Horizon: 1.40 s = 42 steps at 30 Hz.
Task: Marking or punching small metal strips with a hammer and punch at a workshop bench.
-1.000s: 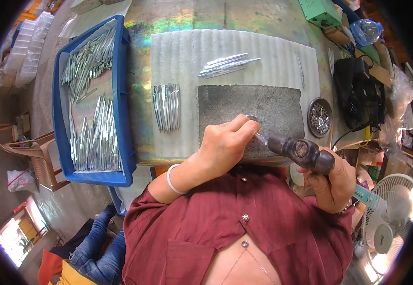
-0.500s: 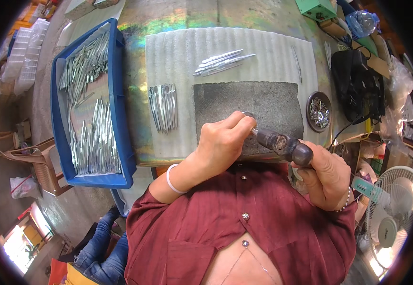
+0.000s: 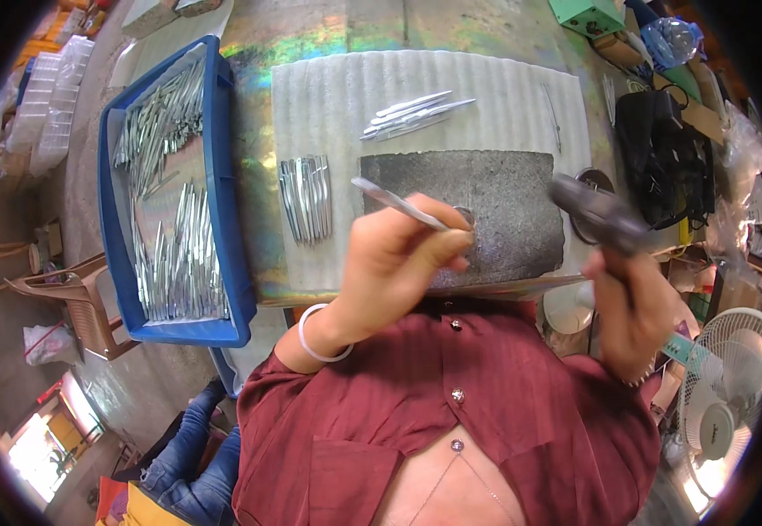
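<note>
Left hand (image 3: 398, 259) raised, fingers pinching metal tweezer (image 3: 396, 202); right hand (image 3: 630, 307) fisted round rotary tool (image 3: 595, 210) above stone slab (image 3: 503, 202).

Maroon buttoned shirt (image 3: 486, 430), rolled sleeves, white bangle (image 3: 315, 336) on left wrist

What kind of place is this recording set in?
Likely a small metalworking bench: a blue tray full of metal blanks, a stone slab, and a rotary tool in the right hand.
</note>
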Tool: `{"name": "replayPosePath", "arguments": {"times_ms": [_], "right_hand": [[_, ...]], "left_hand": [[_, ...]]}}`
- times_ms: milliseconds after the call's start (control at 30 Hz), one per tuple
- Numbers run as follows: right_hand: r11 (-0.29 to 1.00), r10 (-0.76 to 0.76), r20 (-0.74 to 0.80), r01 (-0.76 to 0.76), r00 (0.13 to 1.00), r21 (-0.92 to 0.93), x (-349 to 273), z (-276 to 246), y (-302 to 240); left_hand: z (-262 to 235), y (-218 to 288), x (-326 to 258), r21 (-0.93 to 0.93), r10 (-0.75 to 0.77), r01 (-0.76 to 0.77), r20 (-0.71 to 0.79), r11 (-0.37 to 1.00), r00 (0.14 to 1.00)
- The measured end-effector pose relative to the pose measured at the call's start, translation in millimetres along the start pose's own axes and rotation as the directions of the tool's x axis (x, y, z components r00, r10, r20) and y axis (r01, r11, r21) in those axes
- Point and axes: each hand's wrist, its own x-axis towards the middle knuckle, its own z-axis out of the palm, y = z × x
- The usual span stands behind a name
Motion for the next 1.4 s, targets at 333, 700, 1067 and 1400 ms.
{"name": "replayPosePath", "arguments": {"times_ms": [333, 700, 1067, 1400], "right_hand": [[0.909, 0.082, 0.03, -0.063, 0.996, -0.412, 19.3, 55.6, 72.3], [0.934, 0.219, -0.096, -0.237, 0.971, -0.267, 70.7, 19.5, 124.1], [0.79, 0.284, -0.014, -0.243, 0.959, -0.563, 131.0, 31.4, 224.3], [0.91, 0.223, 0.295, -0.307, 0.929, 0.279, 72.3, -5.7, 49.7]], "left_hand": [[-19.6, 0.4, 13.8, -0.79, -0.306, 0.314, 0.169, 0.526, 0.937], [-11.6, 1.7, 15.6, -0.548, -0.339, 0.333, 0.094, 0.768, 0.936], [-13.6, 10.2, 1.1, -0.232, -0.238, 0.255, 0.099, 0.939, 0.966], [-4.8, 0.8, 7.4, -0.186, -0.143, 0.168, 0.141, 0.968, 0.98]]}}
